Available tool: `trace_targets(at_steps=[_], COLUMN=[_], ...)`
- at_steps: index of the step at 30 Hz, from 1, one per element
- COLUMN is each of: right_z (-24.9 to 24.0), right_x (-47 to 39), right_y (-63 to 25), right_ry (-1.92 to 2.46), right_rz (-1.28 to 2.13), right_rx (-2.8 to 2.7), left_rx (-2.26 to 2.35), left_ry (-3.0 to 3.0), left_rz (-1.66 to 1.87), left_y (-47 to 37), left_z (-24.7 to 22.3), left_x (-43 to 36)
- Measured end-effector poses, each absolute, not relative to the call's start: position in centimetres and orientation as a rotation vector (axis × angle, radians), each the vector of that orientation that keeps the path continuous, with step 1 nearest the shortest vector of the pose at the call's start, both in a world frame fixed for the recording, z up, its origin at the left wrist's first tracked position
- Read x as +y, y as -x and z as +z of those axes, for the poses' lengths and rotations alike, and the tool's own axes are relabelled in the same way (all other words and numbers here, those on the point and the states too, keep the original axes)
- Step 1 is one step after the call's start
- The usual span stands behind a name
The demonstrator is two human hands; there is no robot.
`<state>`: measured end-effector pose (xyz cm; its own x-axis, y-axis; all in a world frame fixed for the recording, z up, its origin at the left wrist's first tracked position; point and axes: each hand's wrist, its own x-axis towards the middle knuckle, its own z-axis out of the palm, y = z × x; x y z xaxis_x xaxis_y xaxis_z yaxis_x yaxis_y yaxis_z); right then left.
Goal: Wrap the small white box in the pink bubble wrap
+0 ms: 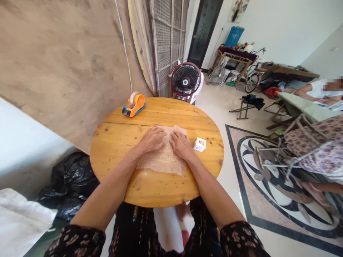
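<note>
A sheet of pinkish bubble wrap point(164, 159) lies on the round wooden table point(125, 132), near its middle. Both my hands rest on the sheet's far part, side by side, palms down. My left hand point(152, 140) presses the left side and my right hand point(182, 144) the right side, fingers curled over the far edge of the wrap. What lies under the wrap, if anything, is hidden. A small white and red box point(199, 144) sits on the table just right of my right hand.
An orange tape dispenser point(134, 105) sits at the table's far left edge. A red fan point(186, 81) stands behind the table. Black plastic bags point(70, 182) lie on the floor at left. A person reclines on a cot point(311, 107) at right.
</note>
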<state>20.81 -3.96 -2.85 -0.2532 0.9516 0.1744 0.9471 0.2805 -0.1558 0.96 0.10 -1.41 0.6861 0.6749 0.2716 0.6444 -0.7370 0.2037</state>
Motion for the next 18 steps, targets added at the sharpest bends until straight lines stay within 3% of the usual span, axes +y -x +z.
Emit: trace_targets(at_steps=[18], right_z=[-2.74], right_x=[-3.61], right_y=[-20.95], right_ry=[1.78], right_rz=[0.116], right_rx=[-2.23], left_rx=[1.059], left_ry=[-2.786], left_rz=[0.34], left_y=[-1.08], left_z=[-1.02], left_x=[-0.29])
